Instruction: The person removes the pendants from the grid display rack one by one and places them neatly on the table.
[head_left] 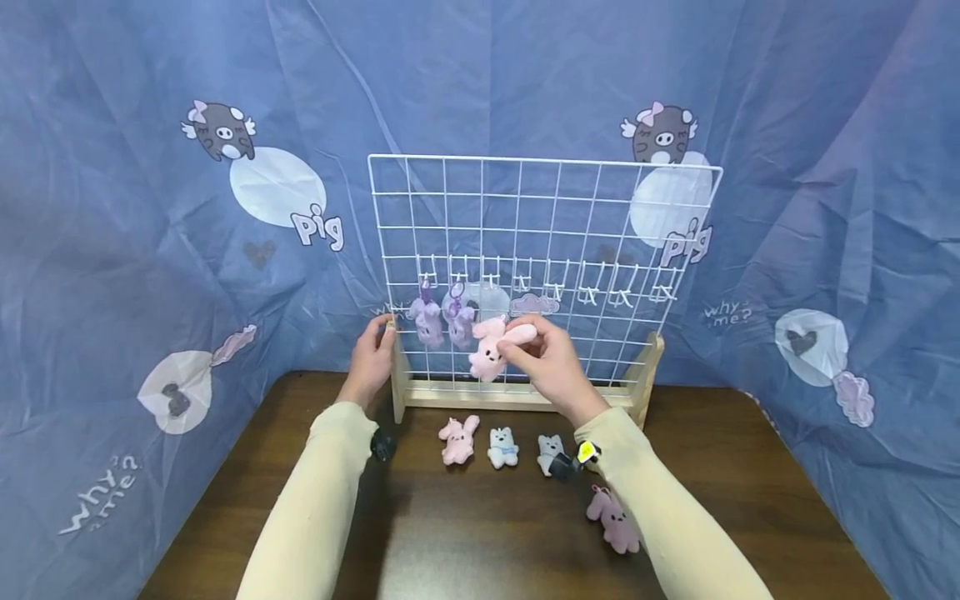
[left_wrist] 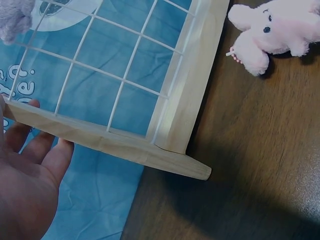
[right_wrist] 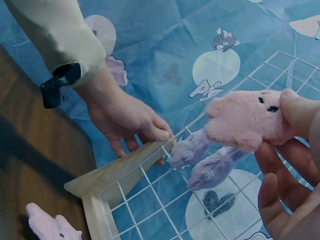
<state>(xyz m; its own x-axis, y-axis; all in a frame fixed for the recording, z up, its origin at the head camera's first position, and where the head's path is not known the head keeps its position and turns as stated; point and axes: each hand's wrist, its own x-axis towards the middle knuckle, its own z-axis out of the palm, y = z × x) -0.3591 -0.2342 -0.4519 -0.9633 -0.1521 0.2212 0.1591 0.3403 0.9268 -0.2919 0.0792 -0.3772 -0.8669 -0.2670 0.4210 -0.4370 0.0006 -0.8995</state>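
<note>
Beyond cream sleeves [head_left: 307, 517]: pinching pink plush [head_left: 487, 360] with right hand [head_left: 557, 368], gripping rack [head_left: 510, 397] with left hand [head_left: 369, 363]; seemingly mid-hanging, probably next requiring bare hook [head_left: 491, 282].

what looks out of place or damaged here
Nothing looks spilled or damaged. Only the mauve bunny plush seems slightly out of place: it lies nearer the person, apart from the row of one pink bunny plush and two pale bear plushes.
</note>
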